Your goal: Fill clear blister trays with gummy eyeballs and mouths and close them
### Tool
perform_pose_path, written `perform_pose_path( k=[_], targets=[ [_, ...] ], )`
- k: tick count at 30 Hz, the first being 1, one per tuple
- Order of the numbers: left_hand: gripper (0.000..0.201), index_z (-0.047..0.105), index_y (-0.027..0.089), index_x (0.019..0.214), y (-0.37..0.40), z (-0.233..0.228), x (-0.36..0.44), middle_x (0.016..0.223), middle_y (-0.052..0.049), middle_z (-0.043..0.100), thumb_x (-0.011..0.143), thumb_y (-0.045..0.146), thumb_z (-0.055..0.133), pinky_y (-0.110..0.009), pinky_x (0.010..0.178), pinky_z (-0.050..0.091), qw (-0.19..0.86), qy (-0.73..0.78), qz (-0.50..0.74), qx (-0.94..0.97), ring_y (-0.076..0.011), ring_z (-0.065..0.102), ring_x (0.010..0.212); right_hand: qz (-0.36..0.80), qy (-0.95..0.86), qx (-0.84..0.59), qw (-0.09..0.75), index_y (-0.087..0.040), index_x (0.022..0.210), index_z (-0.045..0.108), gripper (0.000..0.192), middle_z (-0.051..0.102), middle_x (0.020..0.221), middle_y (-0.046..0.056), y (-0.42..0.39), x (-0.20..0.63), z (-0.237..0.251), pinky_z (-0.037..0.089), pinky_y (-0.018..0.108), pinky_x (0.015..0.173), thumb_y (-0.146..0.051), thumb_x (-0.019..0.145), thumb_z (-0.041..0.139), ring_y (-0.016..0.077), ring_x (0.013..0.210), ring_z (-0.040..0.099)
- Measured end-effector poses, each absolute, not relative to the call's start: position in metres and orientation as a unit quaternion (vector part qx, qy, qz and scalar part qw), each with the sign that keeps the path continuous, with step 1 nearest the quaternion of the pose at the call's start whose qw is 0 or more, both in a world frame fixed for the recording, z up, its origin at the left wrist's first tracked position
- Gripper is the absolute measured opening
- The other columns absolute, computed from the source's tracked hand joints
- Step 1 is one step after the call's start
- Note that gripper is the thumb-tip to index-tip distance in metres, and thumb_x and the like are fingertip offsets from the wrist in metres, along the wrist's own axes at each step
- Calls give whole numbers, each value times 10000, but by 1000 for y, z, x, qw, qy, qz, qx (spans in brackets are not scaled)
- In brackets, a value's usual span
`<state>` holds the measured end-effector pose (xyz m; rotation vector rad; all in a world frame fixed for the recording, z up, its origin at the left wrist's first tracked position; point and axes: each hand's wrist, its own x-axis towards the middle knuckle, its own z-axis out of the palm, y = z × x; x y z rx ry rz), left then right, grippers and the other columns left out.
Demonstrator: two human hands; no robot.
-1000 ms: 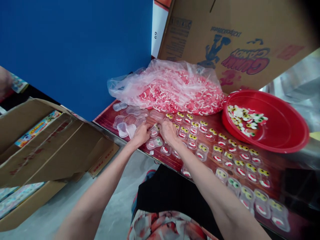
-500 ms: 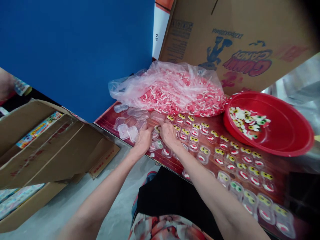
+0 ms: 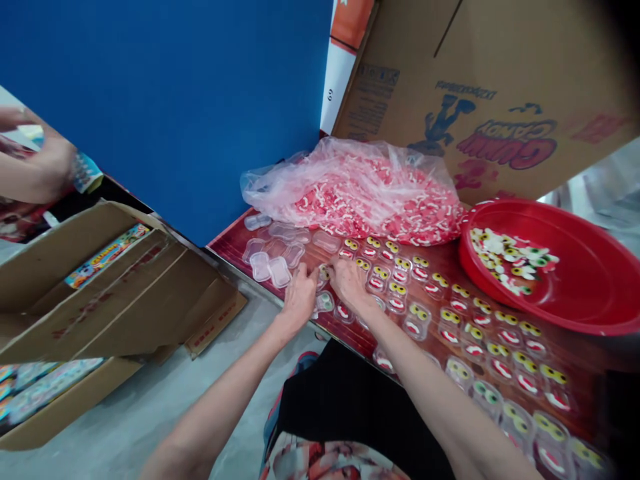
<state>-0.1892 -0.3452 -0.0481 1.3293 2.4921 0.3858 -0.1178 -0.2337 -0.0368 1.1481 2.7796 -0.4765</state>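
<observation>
The left hand [image 3: 301, 293] and right hand [image 3: 347, 283], fingers curled nearly closed, pinch one clear tray [image 3: 323, 275] between them over the counter [image 3: 230, 242]. Over twenty filled trays [image 3: 416, 320] lie right of them, one candy bag [image 3: 370, 193] beyond, one red basin [image 3: 585, 280] farther right. A co-worker's hand [image 3: 45, 163], far left, shows more fully than before.

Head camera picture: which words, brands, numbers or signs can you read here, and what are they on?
"GUMMY CANDY": upside down on the large cardboard box.
"69", or so it looks, turned sideways: on the white strip.
Too small or blurred to read: the large cardboard box's other print, the red lettering on the open carton, and the colourful packaging inside it.
</observation>
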Motion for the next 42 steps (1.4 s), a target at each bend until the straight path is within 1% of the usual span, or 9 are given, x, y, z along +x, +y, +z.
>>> perform_pose_path(
  k=[3,6,14,21,27,32,36,39,42],
  targets=[
    [398,642,193,1235,-352,-50,-198,1141,-127,577,961,155,355,-332,833,465,120,866,173,454,-236,580,971,-154,916,365,59,-191,1129,683,304,688,1079,134,-231,-121,-27,471,322,769,-312,983,445,260,967,654],
    [362,684,201,1153,-355,-50,-215,1100,-114,587,971,184,371,-326,837,467,55,889,148,429,-232,571,979,-134,923,359,40,-201,1215,655,341,646,1187,146,-223,-132,-25,472,331,762,-270,993,405,265,988,641],
    [328,734,120,990,-344,-50,-251,1028,-181,634,952,188,415,-435,904,429,21,890,55,452,-333,534,1066,-96,933,346,35,-136,1235,646,428,589,1263,199,-201,-168,-38,469,356,829,-126,976,306,287,1164,531],
    [343,703,138,1055,-343,-60,-250,1064,-157,635,944,138,379,-416,927,424,7,875,48,482,-300,529,1073,-86,951,298,-18,-207,1235,632,357,599,1227,142,-196,-161,-49,471,350,843,-200,967,397,283,1143,528],
    [307,715,142,1053,-346,-53,-248,1047,-152,615,953,202,431,-421,942,436,28,865,91,492,-295,524,1054,-111,942,316,5,-202,1271,594,371,583,1271,147,-189,-165,-46,480,365,868,-189,922,470,291,1188,532],
    [292,728,149,1023,-353,-50,-244,1000,-131,619,951,206,451,-410,943,452,21,861,188,472,-268,548,1002,-154,933,326,-1,-202,1248,589,358,629,1217,131,-190,-169,-42,487,345,838,-194,898,512,276,1094,621],
    [266,716,153,1072,-355,-52,-245,1003,-113,651,936,206,493,-384,920,486,38,846,303,436,-233,601,958,-255,895,352,-98,-185,1294,534,451,685,1153,114,-184,-165,-39,497,349,827,-267,855,602,263,1014,659],
    [275,704,158,1120,-346,-50,-246,1088,-119,692,932,238,520,-379,944,498,94,820,397,403,-228,638,1002,-432,796,391,-161,-147,1196,576,435,723,1005,85,-179,-156,-36,510,317,759,-306,798,651,216,878,675],
    [379,644,151,1259,-327,-46,-241,1234,-125,690,930,318,557,-387,992,495,217,754,517,342,-235,647,1094,-620,675,349,-197,-143,1036,622,392,721,885,47,-183,-143,-32,493,256,630,-316,697,715,160,724,653]
  ],
)
